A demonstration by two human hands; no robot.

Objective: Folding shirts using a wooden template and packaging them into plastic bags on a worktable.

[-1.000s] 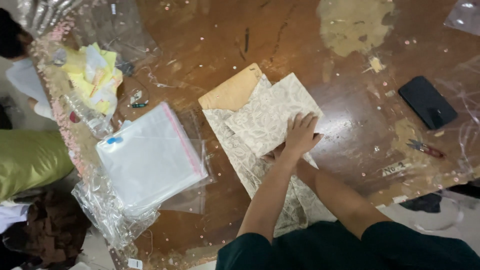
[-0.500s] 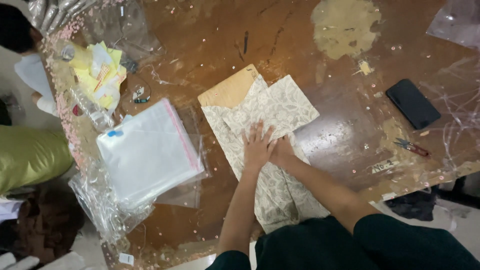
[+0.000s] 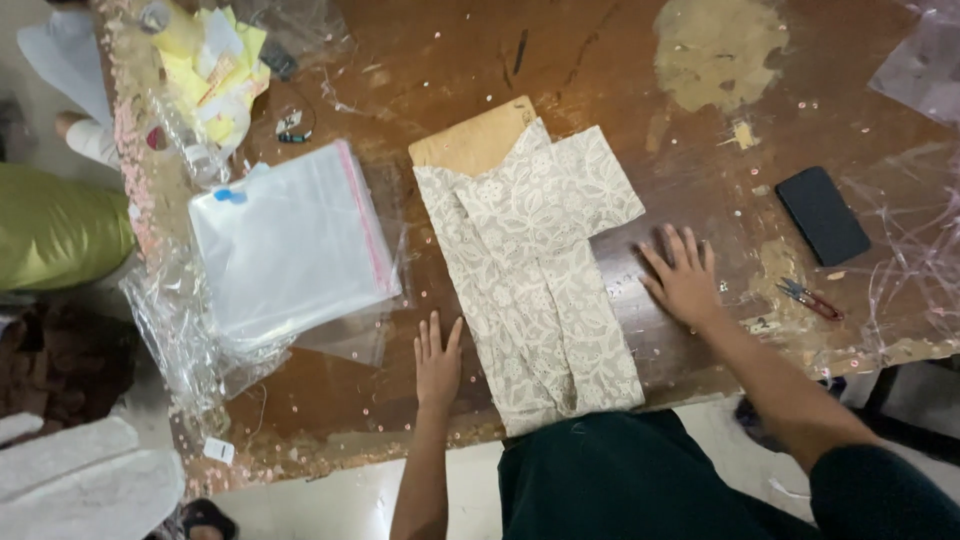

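On the worn brown tabletop (image 3: 620, 60), centre frame, lies a folded grey-white lace-patterned fabric (image 3: 540, 280), long axis running from 12 to 6 o'clock, its near end hanging at the table edge by the person's dark green torso. A tan cardboard sheet (image 3: 470, 140) sticks out from under its far end at 11 o'clock. At 9 o'clock of the fabric, a stack of clear plastic bags (image 3: 290, 240) with a pink edge strip, sitting on crumpled loose plastic wrap (image 3: 180, 340). Yellow paper scraps (image 3: 215, 60) at 10 o'clock, far corner. At 3 o'clock, a black phone (image 3: 822, 215), flat, well apart from the fabric; small red-handled snips (image 3: 810, 298) just near it at 5 o'clock of the phone. Left hand (image 3: 437, 365) flat on the tabletop, palm down, fingers spread slightly, just beside the fabric's left edge at 7 o'clock, holding nothing. Right hand (image 3: 683, 275) flat, fingers spread, palm down on bare wood at 3 o'clock of the fabric, near its right edge, not touching it, holding nothing.
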